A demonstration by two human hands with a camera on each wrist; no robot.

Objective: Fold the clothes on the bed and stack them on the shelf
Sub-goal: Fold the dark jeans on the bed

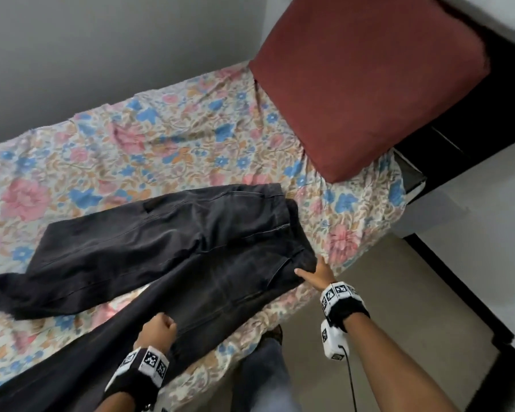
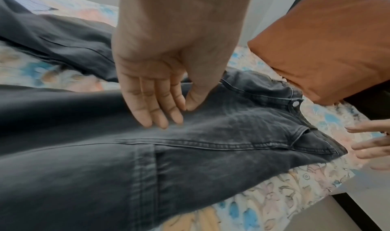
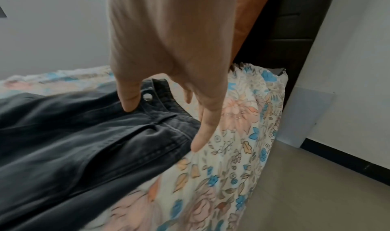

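The dark grey denim jeans (image 1: 167, 242) lie spread on the floral bed sheet (image 1: 167, 135), with the long axis from the waistband at the right to the legs at the left. The right hand (image 1: 314, 275), with fingers straight, rests at the waistband corner. The left hand (image 1: 158, 328) hovers relaxed over the near leg and grasps nothing.

Grey wall (image 1: 101, 55), seemingly tiled beige floor (image 1: 399, 292)

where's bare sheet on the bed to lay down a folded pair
Widest free patch: the sheet between the jeans, the wall and the red pillow. A narrower strip runs between the waistband and the pillow. The near edge is crowded: the jeans and both hands, left hand and right hand.
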